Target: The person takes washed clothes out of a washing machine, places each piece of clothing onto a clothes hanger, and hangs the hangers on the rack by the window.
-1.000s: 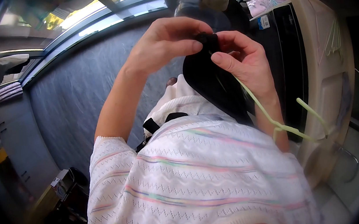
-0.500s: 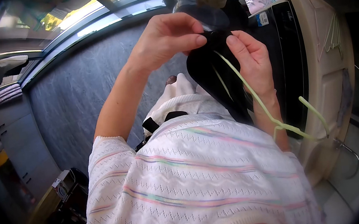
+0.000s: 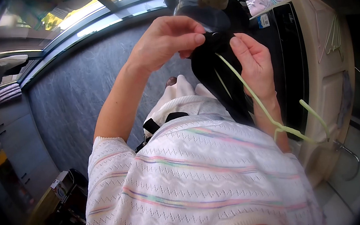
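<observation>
Head view: L hand (image 3: pixel 169 38) & R hand (image 3: pixel 254 62) each pinch an edge of black cloth (image 3: pixel 209 73), held up btwn them & hanging below. Lt-green hanger (image 3: pixel 283 128) slants from cloth down over R forearm (image 3: pixel 273 104), nr black appliance (image 3: pixel 293 55).

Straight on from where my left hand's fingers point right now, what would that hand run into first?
Your left hand would first meet the black cloth its fingers already pinch. Just past that seems to be your right hand, though depth is hard to judge from one view.
</observation>
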`<state>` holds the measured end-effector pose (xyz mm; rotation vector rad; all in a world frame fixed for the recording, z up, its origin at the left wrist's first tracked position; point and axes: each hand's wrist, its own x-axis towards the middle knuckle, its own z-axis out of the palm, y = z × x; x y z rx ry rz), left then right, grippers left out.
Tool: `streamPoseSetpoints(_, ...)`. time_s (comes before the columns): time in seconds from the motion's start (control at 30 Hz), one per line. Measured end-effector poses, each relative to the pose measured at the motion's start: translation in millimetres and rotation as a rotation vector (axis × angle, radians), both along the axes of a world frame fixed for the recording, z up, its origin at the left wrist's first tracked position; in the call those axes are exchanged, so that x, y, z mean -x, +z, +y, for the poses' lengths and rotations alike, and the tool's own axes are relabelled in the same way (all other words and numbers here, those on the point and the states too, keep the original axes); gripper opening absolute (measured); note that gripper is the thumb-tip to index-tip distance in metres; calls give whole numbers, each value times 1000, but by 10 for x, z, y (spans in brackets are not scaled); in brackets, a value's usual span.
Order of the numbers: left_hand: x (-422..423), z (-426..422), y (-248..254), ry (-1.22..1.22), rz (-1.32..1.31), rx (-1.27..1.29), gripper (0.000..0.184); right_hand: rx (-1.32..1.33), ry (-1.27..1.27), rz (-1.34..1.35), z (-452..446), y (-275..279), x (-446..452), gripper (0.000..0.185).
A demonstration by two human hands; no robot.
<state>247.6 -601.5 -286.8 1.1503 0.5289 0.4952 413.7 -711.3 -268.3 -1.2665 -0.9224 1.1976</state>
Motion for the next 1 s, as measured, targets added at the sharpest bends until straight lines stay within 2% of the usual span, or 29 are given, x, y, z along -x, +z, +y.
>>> streamPoseSetpoints(0.27,3,9,-16,-22,-61,51,16,-5,-31,-22,3,-2,-1,20)
streamPoseSetpoints(0.47,47,1,27,-102,-80,95,24,-30,-63,13,5,42,24,20)
streamPoseSetpoints(0.67,99,63,-51,-211,-156,22,32,-33,-73,23,5,34,8,21)
streamPoseSetpoints(1.0,-10,-16,-17,-26,-192,-17,40,-25,-91,11,15,25,-11,21)
